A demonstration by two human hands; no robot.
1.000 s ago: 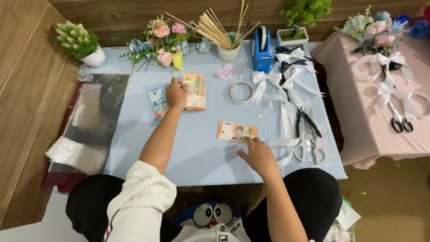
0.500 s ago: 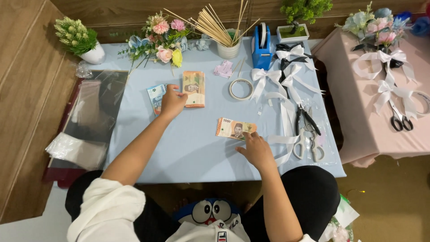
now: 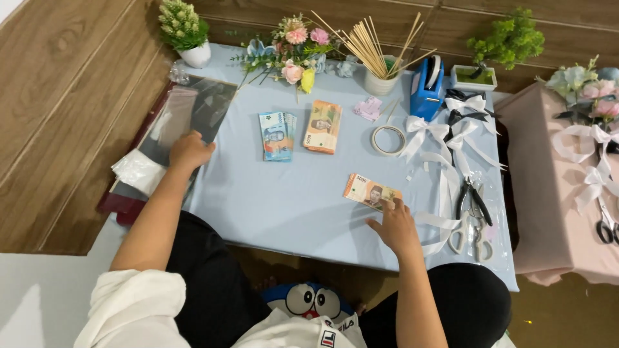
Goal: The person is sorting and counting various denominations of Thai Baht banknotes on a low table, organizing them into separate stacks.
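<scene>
Bright, even, sharp; soft shadows.

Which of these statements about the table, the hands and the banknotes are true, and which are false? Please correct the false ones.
1. The right hand touches the orange banknote near the table's front edge. True.
2. The left hand rests on the blue banknote stack. False: it lies on the clear plastic sheets at the table's left edge.
3. The tape roll lies flat beside the white ribbon bows. True.
4. The scissors are in the right hand. False: they lie on the table, untouched.
</scene>
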